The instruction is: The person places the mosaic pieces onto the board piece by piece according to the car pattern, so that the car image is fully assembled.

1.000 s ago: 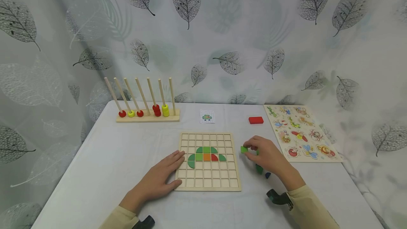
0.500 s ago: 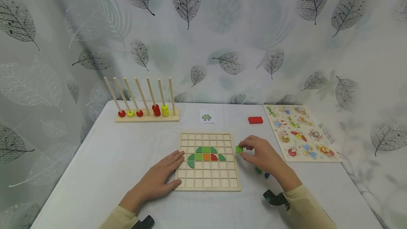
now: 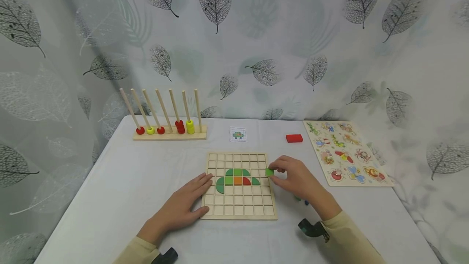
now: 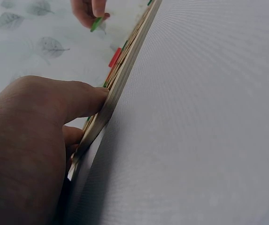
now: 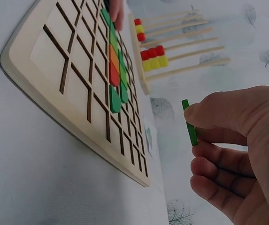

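Note:
A wooden grid board [image 3: 239, 211] lies mid-table. Set in its cells are green quarter-round tiles [image 3: 220, 185], green square tiles, an orange square tile [image 3: 238, 181] and a red quarter-round tile [image 3: 247, 181]. My left hand [image 3: 185, 203] rests with straight fingers along the board's left edge; in the left wrist view its thumb [image 4: 89, 101] lies on the rim. Between thumb and fingers my right hand [image 3: 293, 176] pinches a light green square tile [image 3: 269, 172], held above the board's right edge. The right wrist view shows this tile [image 5: 189, 123] edge-on.
Past the board are a small pattern card [image 3: 238, 134] and a red block [image 3: 294, 138]. A peg abacus [image 3: 170, 133] with red and yellow beads stands back left. An animal puzzle board [image 3: 348, 154] lies right. A green piece [image 3: 297, 198] and a blue piece [image 3: 306, 202] sit under my right wrist.
My right hand has moved left with the green square tile, from beside the board to over its right edge. My left hand has stayed in place.

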`<state>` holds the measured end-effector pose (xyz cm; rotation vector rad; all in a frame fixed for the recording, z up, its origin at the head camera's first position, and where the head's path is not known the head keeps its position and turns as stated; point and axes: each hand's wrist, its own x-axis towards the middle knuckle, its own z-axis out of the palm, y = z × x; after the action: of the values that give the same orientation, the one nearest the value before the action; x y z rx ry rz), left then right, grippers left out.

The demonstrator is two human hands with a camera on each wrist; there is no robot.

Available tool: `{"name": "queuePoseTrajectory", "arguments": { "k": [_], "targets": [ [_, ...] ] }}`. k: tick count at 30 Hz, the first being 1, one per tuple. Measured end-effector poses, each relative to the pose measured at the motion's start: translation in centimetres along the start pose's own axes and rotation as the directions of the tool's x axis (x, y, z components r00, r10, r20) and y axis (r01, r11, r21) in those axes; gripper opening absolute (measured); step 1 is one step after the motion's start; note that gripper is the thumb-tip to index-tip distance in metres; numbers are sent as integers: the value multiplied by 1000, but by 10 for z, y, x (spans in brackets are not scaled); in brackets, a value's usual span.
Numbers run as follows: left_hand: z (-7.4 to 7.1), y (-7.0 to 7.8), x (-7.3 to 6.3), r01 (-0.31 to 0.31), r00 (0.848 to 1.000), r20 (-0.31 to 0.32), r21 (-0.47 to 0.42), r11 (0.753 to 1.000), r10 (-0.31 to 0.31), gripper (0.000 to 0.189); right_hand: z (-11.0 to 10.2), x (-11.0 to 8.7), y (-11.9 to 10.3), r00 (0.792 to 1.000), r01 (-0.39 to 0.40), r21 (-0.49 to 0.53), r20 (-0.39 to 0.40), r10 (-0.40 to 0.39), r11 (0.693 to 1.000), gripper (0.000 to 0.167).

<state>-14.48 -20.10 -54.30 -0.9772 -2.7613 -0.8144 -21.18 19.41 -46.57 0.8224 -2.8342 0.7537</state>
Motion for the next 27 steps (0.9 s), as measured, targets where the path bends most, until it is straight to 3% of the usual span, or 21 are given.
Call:
{"name": "queuePoseTrajectory", "arguments": {
  "k": [27],
  "targets": [
    [0,-1,1,6,1000,12,1,1000,-6,76,8,13,-26,997,65,42,26,-66,997,25]
  ]
}}
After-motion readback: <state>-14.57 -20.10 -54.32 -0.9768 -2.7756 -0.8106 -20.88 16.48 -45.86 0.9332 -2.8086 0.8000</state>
